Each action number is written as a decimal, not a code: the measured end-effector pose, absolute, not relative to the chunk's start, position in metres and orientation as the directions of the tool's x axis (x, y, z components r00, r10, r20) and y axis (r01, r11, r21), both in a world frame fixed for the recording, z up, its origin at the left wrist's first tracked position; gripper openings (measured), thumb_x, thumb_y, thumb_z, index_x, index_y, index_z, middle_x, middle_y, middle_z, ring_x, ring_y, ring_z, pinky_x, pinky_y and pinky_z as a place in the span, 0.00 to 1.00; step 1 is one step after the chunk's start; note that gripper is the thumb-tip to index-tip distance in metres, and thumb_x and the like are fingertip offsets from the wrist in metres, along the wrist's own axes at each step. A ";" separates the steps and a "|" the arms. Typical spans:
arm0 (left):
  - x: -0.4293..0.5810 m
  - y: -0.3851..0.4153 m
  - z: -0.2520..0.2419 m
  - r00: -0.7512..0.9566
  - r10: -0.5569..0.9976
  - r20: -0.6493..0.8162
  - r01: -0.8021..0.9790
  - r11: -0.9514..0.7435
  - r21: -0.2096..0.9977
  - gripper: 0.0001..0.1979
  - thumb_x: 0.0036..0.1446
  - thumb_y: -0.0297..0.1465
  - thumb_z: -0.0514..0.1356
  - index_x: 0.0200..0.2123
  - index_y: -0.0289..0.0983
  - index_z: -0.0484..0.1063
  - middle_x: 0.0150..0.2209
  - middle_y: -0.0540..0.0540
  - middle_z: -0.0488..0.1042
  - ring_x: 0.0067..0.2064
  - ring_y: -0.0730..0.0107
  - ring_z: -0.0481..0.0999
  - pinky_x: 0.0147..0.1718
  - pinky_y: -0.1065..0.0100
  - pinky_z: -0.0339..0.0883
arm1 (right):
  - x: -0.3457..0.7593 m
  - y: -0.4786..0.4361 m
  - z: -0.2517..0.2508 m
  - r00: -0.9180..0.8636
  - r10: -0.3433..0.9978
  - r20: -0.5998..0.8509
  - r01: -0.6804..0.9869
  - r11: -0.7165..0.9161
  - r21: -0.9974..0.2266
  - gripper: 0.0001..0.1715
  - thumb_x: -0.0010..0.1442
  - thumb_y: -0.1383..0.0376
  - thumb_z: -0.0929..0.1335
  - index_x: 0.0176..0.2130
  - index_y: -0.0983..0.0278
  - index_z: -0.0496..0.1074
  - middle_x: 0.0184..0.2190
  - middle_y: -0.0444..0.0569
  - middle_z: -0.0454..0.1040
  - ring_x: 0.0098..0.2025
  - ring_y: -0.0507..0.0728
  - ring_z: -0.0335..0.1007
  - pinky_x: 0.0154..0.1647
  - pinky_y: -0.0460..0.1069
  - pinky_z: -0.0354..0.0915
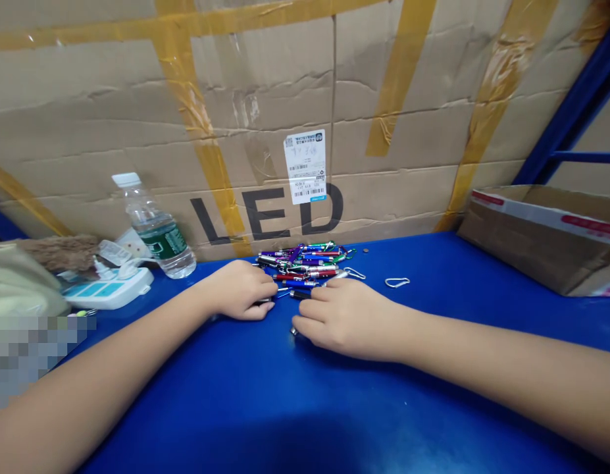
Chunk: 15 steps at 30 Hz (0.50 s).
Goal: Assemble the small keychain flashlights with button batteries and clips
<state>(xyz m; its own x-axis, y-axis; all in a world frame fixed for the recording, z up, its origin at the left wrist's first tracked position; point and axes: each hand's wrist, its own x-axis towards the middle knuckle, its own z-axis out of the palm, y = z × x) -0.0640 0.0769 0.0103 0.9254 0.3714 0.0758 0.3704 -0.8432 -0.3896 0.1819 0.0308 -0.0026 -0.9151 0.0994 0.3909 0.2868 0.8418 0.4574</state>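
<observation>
A pile of small keychain flashlights [309,266] in red, blue, purple, green, black and silver lies on the blue table [265,395], with carabiner clips among them. At the pile's left edge, my left hand [243,289] is closed, and a dark piece of a flashlight [263,301] shows between its thumb and fingers. My right hand [347,317] rests at the front right of the pile with curled fingers. A silver end [293,331] sticks out under its fingertips; most of that object is hidden. A black flashlight [299,295] lies by its index finger.
A silver carabiner [397,282] lies apart on the right. Behind stands a large taped cardboard box [265,85] marked LED. A water bottle [159,230] and a white power strip [110,289] are at left, an open carton [532,240] at right.
</observation>
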 end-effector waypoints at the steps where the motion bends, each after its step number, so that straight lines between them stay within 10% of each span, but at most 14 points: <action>1: -0.065 0.077 0.011 0.924 0.375 0.078 0.375 -0.842 -0.388 0.11 0.58 0.35 0.51 0.25 0.38 0.66 0.24 0.48 0.70 0.25 0.69 0.66 0.24 0.66 0.55 | 0.181 0.029 -0.003 -0.916 0.119 0.383 0.292 0.852 0.435 0.09 0.62 0.70 0.62 0.31 0.64 0.69 0.26 0.47 0.71 0.27 0.53 0.62 0.26 0.50 0.47; 8: -0.072 0.081 0.019 0.882 0.446 0.151 0.467 -0.788 -0.402 0.17 0.62 0.39 0.49 0.26 0.38 0.69 0.24 0.48 0.71 0.25 0.70 0.67 0.25 0.69 0.58 | 0.175 0.014 0.012 -0.864 0.458 0.208 0.488 0.863 0.129 0.10 0.59 0.65 0.62 0.33 0.66 0.71 0.28 0.50 0.74 0.25 0.52 0.64 0.24 0.49 0.49; 15: -0.085 0.094 0.023 0.715 0.687 0.127 0.684 -0.650 -0.332 0.14 0.63 0.36 0.50 0.38 0.38 0.73 0.35 0.47 0.74 0.34 0.69 0.73 0.32 0.70 0.63 | 0.171 -0.008 0.018 -0.840 0.541 0.032 0.540 0.829 0.144 0.11 0.56 0.60 0.63 0.30 0.64 0.71 0.24 0.51 0.74 0.21 0.55 0.65 0.21 0.48 0.43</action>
<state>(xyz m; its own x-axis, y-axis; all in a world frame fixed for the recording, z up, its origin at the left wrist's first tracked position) -0.0849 0.0941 0.0234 0.7152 0.6874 0.1267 0.6836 -0.6502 -0.3316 0.1705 -0.0080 0.0176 -0.8402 0.5413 0.0325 0.5399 0.8293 0.1439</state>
